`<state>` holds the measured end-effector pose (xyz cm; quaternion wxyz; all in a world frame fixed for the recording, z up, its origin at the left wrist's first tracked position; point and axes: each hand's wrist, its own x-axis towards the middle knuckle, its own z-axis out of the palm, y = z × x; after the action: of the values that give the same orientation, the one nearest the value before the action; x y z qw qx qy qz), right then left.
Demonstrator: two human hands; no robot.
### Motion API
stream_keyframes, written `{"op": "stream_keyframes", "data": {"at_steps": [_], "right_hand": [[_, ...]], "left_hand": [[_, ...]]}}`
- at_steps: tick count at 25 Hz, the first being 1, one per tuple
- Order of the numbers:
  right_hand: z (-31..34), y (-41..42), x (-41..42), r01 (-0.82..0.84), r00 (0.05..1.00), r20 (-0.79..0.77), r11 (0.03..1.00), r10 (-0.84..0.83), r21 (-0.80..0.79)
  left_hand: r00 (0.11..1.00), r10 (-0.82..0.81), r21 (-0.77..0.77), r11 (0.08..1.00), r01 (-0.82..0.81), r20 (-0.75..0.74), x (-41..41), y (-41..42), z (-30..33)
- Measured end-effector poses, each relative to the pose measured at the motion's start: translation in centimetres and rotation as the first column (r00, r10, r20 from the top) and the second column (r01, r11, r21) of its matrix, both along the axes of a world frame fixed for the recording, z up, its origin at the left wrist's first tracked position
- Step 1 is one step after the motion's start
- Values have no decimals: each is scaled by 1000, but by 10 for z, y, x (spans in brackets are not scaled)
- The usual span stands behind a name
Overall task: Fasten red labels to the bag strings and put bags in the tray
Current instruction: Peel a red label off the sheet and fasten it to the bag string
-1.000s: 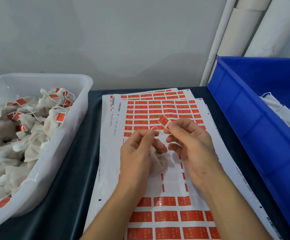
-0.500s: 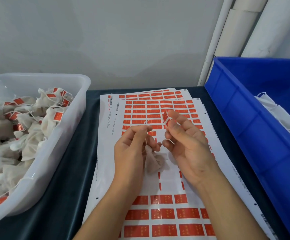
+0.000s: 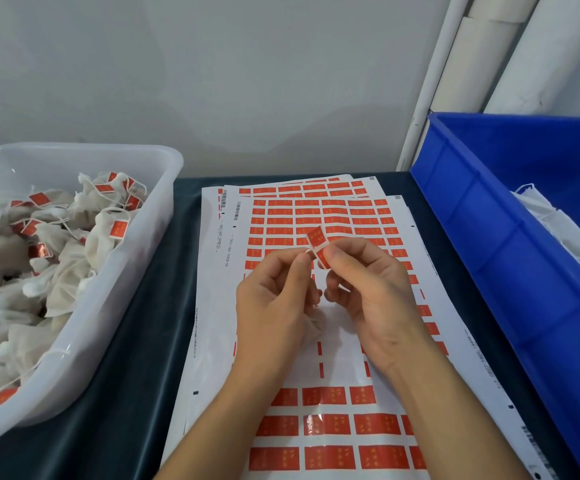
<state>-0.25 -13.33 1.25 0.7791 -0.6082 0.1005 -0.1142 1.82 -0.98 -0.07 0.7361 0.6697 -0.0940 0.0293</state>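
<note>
The string (image 3: 311,250) runs crosswise over the upright red label (image 3: 317,241) — pinched by the left hand (image 3: 274,306) (bag underneath), label by the right hand (image 3: 373,289).

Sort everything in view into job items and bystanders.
In use: left hand pinching white string; right hand holding red label; small cloth bag; label sheets; clear plastic tray of tagged bags.

Idle: blue plastic crate; white pipes; dark tablecloth.
</note>
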Motion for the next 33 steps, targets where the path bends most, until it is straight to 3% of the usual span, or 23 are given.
{"op": "stream_keyframes", "data": {"at_steps": [21,33], "right_hand": [[-9,1,4,46,999,14,998,-46,-44],[-8,5,2,185,980,131,939,-152,-289]], "left_hand": [[998,-25,-29,999,23,-52,-2,-1,4],[1000,13,14,1000,-13,-22,-2,0,4]]}}
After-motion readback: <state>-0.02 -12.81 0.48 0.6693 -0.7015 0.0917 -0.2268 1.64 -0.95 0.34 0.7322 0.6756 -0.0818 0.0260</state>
